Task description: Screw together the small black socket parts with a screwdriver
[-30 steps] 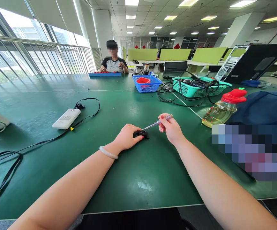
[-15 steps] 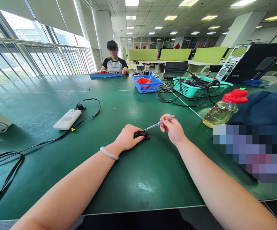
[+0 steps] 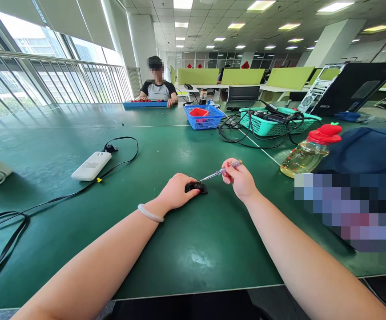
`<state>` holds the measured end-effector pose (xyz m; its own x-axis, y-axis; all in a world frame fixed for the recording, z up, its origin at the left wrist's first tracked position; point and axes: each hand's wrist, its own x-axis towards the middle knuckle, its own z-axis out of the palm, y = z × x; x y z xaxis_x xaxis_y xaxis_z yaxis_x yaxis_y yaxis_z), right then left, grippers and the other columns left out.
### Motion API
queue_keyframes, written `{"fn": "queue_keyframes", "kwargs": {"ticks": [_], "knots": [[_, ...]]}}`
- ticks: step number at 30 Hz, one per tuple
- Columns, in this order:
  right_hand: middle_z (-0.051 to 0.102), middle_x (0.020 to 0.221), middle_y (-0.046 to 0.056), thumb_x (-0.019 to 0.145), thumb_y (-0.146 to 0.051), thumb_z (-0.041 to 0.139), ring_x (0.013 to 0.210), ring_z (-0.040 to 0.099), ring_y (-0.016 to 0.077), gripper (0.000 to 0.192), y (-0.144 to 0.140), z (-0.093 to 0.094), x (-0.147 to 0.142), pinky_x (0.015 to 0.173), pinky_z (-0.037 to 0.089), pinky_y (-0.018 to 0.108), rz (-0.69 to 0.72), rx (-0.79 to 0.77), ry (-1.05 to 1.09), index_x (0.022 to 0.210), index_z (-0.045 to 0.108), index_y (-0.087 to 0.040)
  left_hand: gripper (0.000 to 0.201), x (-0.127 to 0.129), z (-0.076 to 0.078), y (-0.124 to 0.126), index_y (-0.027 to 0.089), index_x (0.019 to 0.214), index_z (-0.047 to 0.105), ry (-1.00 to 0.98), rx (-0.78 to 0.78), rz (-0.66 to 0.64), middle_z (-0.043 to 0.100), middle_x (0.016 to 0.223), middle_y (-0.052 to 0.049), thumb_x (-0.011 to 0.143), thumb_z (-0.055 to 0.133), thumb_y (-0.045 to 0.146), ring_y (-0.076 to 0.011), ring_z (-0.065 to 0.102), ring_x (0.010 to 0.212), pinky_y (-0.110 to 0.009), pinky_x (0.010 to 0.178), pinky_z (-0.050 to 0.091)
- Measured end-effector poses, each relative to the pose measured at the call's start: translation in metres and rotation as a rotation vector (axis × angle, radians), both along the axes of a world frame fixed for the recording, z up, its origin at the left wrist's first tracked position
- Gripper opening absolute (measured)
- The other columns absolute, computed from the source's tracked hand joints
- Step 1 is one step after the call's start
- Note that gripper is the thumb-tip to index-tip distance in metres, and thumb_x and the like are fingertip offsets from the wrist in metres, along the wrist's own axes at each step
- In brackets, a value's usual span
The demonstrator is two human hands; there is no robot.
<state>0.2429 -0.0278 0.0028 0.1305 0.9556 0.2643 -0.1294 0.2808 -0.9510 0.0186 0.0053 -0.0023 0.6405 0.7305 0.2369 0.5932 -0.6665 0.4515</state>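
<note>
Green matting covers the long table (image 3: 62, 231) before us, in an open office with tall windows on the left and lime desk screens at the back. Farthest left, a pale object sits at the edge of view. Next comes a white power bank (image 3: 91, 165) with a printed label too small for us to read, and a black cable (image 3: 46, 202) looping from it across the mat. Beyond it, at the far end, another person (image 3: 157, 86) sits with hands on a blue tray (image 3: 145, 104).

At the centre, our left hand (image 3: 175, 192), a pale bangle (image 3: 150, 213) on its wrist, lies curled over a small black part (image 3: 197, 187) on the mat, fingertips pressing its near side. Just to the right, our right hand (image 3: 240, 180) pinches the clear handle of a small screwdriver (image 3: 220, 171) between thumb and fingers, the shaft slanting down so its tip meets the top of the black part.

Behind these stand a blue basket (image 3: 203, 116) with something red inside, then a teal basket (image 3: 273, 121) full of black cables. Farther right, a clear bottle (image 3: 308, 153) of yellowish liquid with a red cap lies tilted against dark blue cloth (image 3: 369, 149). An open computer case (image 3: 346, 86) leans at the far right. We can read no writing anywhere.
</note>
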Motion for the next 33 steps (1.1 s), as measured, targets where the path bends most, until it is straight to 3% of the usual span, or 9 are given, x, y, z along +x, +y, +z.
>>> {"fn": "queue_keyframes", "kwargs": {"ticks": [11, 27, 33], "knots": [[0.045, 0.055, -0.006, 0.061, -0.069, 0.082, 0.044, 0.039, 0.0083, 0.054, 0.0005, 0.0040, 0.0025, 0.048, 0.026, 0.027, -0.011, -0.039, 0.010, 0.068, 0.056, -0.022, 0.033, -0.0003, -0.0002, 0.0003, 0.020, 0.112, 0.073, -0.002, 0.010, -0.021, 0.075, 0.107, -0.007, 0.088, 0.063, 0.041, -0.0288, 0.062, 0.106, -0.045, 0.099, 0.049], [0.045, 0.056, -0.005, 0.065, -0.068, 0.081, 0.045, 0.038, 0.0078, 0.054, 0.0018, 0.0027, 0.0074, 0.045, 0.028, 0.025, 0.007, -0.050, -0.025, 0.069, 0.054, -0.022, 0.032, -0.0006, -0.0032, 0.0018, 0.022, 0.112, 0.073, -0.018, 0.016, -0.027, 0.075, 0.108, -0.007, 0.087, 0.065, 0.040, -0.0279, 0.062, 0.108, -0.045, 0.102, 0.048], [0.051, 0.059, -0.004, 0.055, -0.068, 0.087, 0.047, 0.039, 0.0079, 0.058, 0.0010, 0.0036, 0.0050, 0.044, 0.030, 0.026, -0.048, -0.070, -0.008, 0.080, 0.065, -0.020, 0.029, -0.0013, -0.0086, 0.0060, 0.023, 0.108, 0.074, -0.037, 0.036, -0.029, 0.074, 0.111, -0.006, 0.085, 0.069, 0.041, -0.0285, 0.060, 0.115, -0.046, 0.105, 0.047]]}}
